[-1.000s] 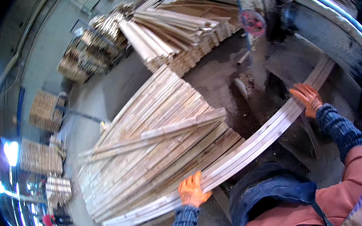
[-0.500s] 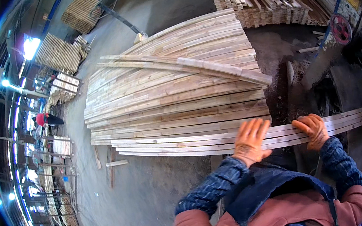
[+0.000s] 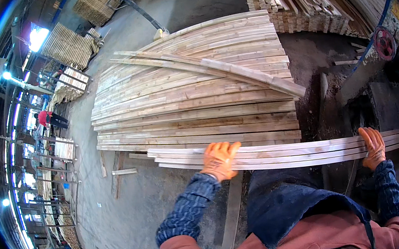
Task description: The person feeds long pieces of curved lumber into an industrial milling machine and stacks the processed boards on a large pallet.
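Note:
A few long pale wooden strips [image 3: 297,152] lie side by side in front of me, along the near edge of a wide stack of wooden boards [image 3: 191,95]. My left hand [image 3: 220,162], in an orange glove, is closed around the strips near their left end, fingers over the far edge and thumb on the near side. Well to the right, my right hand [image 3: 373,148], gloved the same way, grips the strips with its fingers over the far edge. Their right end runs to the machine at the right.
Two loose boards [image 3: 253,75] lie slantwise across the stack. A machine with a red handwheel [image 3: 384,43] stands at right. Another lumber pile [image 3: 290,9] is at the far right. A person in red [image 3: 48,119] is far off at left.
The strips have slid to the right, their left end now nearer me. My left hand has moved left along them and my right hand right, so they are farther apart.

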The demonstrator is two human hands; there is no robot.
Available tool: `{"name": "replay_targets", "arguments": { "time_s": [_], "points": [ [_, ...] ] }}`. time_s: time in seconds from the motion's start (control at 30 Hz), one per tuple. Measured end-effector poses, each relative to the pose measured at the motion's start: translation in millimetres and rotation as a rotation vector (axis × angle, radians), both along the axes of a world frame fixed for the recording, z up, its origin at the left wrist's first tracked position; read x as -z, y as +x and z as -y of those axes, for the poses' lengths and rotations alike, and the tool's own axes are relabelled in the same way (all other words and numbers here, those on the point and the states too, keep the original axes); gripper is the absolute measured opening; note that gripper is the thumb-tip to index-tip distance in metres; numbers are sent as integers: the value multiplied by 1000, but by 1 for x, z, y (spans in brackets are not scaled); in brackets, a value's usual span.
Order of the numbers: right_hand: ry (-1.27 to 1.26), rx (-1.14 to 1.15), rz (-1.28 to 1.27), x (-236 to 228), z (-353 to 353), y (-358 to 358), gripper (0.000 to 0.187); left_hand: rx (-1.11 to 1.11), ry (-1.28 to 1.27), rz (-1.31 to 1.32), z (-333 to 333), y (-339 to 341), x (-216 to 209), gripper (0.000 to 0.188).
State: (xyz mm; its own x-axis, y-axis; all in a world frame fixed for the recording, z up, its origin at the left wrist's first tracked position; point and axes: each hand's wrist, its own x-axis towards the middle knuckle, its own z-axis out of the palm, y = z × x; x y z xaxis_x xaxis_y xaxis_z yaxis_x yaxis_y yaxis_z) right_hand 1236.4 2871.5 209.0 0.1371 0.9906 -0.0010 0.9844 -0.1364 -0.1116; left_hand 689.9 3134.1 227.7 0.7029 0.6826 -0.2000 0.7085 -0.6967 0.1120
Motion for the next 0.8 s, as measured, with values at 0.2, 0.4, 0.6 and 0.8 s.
{"name": "replay_targets", "arguments": {
  "time_s": [0.2, 0.4, 0.6, 0.8],
  "points": [
    [148, -327, -210, -2, -60, -94, 112, 41, -110, 118, 31, 70, 9, 102],
    [35, -222, -154, -6, -49, -70, 113, 75, 34, 291, 30, 54, 10, 111],
    [-54, 60, 51, -6, -21, -29, 113, 2, 45, 178, 11, -6, 17, 110],
    [-344, -46, -273, -35, -47, -3, 106, 70, -65, 244, 41, 71, -1, 103]
  ]
}}
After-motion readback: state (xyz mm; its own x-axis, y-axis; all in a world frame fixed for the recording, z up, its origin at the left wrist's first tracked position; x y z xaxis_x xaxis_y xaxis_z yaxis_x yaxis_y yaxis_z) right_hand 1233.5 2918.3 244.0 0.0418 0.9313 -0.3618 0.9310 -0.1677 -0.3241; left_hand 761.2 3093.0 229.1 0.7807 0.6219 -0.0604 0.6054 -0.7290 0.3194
